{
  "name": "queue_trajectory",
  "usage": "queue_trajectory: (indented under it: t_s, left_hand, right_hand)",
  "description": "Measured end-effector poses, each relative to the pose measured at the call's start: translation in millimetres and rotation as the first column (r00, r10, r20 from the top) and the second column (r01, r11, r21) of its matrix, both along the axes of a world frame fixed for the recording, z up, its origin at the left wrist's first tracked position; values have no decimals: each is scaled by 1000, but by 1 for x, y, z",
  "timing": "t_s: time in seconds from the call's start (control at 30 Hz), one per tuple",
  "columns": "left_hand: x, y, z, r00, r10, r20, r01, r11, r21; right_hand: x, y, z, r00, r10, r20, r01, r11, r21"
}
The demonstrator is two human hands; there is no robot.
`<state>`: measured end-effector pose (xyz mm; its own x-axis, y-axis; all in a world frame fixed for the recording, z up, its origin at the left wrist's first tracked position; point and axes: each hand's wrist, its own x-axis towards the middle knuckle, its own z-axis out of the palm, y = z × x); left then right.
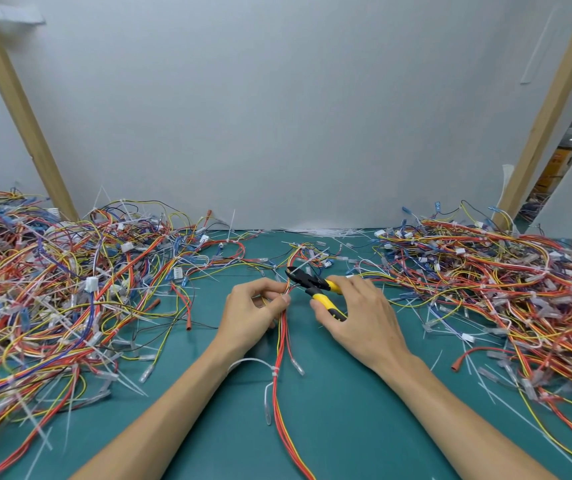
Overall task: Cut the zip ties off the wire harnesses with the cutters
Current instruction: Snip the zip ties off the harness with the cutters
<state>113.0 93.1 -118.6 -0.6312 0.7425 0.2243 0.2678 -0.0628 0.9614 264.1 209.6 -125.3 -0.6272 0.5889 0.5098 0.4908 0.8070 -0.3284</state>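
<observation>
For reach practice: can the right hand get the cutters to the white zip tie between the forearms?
Probably yes: the zip tie lies uncovered beside the left forearm, with nothing between it and the right hand holding the cutters.

Left harness pile [18, 289] cut by edge, cutters [312, 282] — tips indistinct

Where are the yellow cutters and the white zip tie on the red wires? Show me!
cutters [313, 283], head view, black pivot between the handles.
zip tie [275, 370], head view, locking head on the red wires [280, 344].

left: harness pile [56, 292] | centre: cutters [312, 284] (across one harness [282, 341]) | right: second pile [506, 282]
</observation>
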Motion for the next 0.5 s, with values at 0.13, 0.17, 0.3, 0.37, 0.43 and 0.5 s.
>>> queue_trajectory:
  t_s: [0.13,0.17,0.3,0.37,0.43,0.5]
  left_hand:
    - [1,0,0,1000,-3,-17,3,1000,-14]
    - [1,0,-1,1000,1,-28,-2,1000,-22]
    - [-2,2,-4,995,41,-90,-45,998,-47]
    - [-3,3,-6,991,60,-118,-68,996,-66]
    - [-4,3,-7,989,68,-127,-78,994,-73]
    - [-4,2,-7,989,70,-129,-81,994,-76]
  right_hand:
    - [2,-1,1,1000,13,0,-13,1000,-22]
    - [2,0,1,1000,15,3,-15,1000,-28]
    - [4,1,3,1000,17,1,-17,999,-34]
    - [4,1,4,1000,23,6,-23,999,-37]
    - [4,2,4,999,30,14,-29,999,-44]
    - [4,3,3,999,37,16,-36,998,-50]
